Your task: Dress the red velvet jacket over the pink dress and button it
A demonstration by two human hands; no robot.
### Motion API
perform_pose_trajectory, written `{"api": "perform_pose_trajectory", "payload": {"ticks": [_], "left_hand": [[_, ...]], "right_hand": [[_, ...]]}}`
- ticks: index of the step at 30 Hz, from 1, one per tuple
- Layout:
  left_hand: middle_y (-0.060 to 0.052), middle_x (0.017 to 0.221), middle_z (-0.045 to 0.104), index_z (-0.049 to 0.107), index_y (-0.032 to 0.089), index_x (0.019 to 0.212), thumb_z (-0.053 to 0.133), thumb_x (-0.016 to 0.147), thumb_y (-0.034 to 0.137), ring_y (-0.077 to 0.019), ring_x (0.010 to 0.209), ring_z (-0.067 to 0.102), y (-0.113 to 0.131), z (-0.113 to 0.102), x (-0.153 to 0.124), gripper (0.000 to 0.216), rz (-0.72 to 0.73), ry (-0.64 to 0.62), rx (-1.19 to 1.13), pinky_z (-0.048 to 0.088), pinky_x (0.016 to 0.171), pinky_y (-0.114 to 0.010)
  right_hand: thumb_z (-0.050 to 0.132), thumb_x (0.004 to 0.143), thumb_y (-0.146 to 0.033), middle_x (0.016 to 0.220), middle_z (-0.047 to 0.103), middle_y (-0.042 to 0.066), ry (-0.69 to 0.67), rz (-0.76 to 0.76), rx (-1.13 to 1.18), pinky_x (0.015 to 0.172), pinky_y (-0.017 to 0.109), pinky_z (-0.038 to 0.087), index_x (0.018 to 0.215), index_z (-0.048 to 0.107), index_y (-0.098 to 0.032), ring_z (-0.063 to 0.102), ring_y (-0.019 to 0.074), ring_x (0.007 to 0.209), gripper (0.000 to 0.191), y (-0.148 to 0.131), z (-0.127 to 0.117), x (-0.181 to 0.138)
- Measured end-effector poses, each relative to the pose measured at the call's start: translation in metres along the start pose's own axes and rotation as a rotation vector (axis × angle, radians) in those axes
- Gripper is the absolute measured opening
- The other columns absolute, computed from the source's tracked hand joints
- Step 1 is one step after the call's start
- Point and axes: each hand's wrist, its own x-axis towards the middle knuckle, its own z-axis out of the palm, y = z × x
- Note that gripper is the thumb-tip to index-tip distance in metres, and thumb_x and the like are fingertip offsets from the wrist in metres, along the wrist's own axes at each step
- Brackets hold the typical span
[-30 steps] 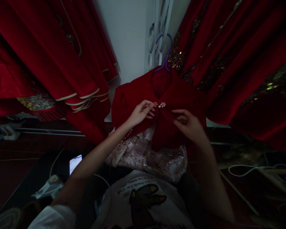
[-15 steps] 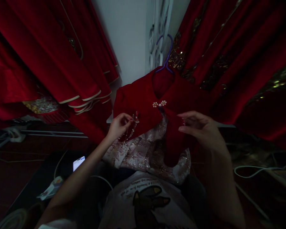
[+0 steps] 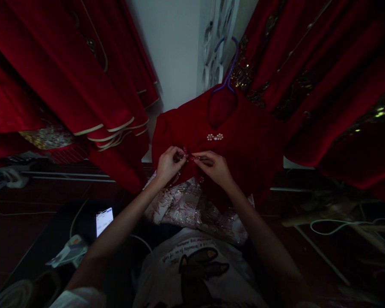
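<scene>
My left hand (image 3: 170, 166) and right hand (image 3: 213, 166) are partly covering the beaded ornament (image 3: 185, 151), my left forearm (image 3: 128, 220) hides a lower corner of the phone (image 3: 104, 220), and its screen text is unreadably small.

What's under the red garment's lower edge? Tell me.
Pale, shiny patterned fabric shows below the red garment; what lies farther up beneath it is covered and cannot be seen.

Left hand (image 3: 171, 166), right hand (image 3: 212, 168) pinching beaded trim (image 3: 185, 151) on red jacket (image 3: 247, 141).
</scene>
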Motion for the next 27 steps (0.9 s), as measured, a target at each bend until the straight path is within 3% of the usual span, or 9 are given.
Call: {"api": "perform_pose_trajectory", "payload": {"ticks": [5, 9, 15, 22, 27], "left_hand": [[-0.001, 0.078, 0.067, 0.064, 0.018, 0.083, 0.067, 0.08, 0.033, -0.0117, 0.068, 0.063, -0.009, -0.001, 0.001, 0.016, -0.111, 0.016, -0.289, 0.049, 0.065, -0.022], [-0.004, 0.085, 0.072, 0.067, 0.016, 0.089, 0.072, 0.077, 0.038, -0.0125, 0.073, 0.067, -0.009, 0.002, 0.002, 0.025, -0.167, 0.007, -0.555, 0.054, 0.069, -0.023], [-0.006, 0.084, 0.075, 0.073, 0.014, 0.085, 0.069, 0.078, 0.048, -0.0149, 0.071, 0.069, -0.002, 0.003, 0.004, 0.034, -0.251, -0.014, -0.616, 0.059, 0.072, -0.028], [-0.007, 0.089, 0.077, 0.076, 0.014, 0.092, 0.077, 0.068, 0.03, -0.015, 0.075, 0.071, -0.002, -0.001, 0.001, 0.028, -0.183, -0.057, -0.566, 0.06, 0.076, -0.029], [-0.008, 0.092, 0.077, 0.077, 0.015, 0.091, 0.075, 0.068, 0.027, -0.0158, 0.076, 0.072, -0.002, -0.002, 0.001, 0.026, -0.181, -0.061, -0.555, 0.06, 0.078, -0.032]], "right_hand": [[0.061, 0.087, -0.029, 0.107, 0.072, 0.005, 0.029, -0.05, -0.055, 0.079, 0.029, 0.06, 0.104, 0.074, -0.024, 0.07, 0.0161, 0.091, 0.022, 0.004, 0.008, 0.009], [0.062, 0.086, -0.03, 0.109, 0.073, 0.004, 0.044, -0.02, -0.057, 0.073, 0.029, 0.061, 0.107, 0.074, -0.026, 0.071, 0.0168, 0.088, 0.024, 0.007, 0.013, 0.013], [0.064, 0.085, -0.029, 0.105, 0.075, 0.002, 0.061, -0.014, -0.071, 0.076, 0.031, 0.061, 0.105, 0.075, -0.027, 0.072, 0.0168, 0.086, 0.023, 0.008, 0.016, 0.017], [0.063, 0.086, -0.027, 0.106, 0.074, 0.003, 0.107, -0.055, -0.106, 0.078, 0.032, 0.062, 0.103, 0.076, -0.027, 0.072, 0.0173, 0.089, 0.022, 0.003, 0.02, 0.016], [0.062, 0.087, -0.03, 0.103, 0.074, 0.003, 0.123, -0.068, -0.141, 0.076, 0.031, 0.062, 0.1, 0.076, -0.026, 0.071, 0.0172, 0.087, 0.02, 0.002, 0.021, 0.015]]}}
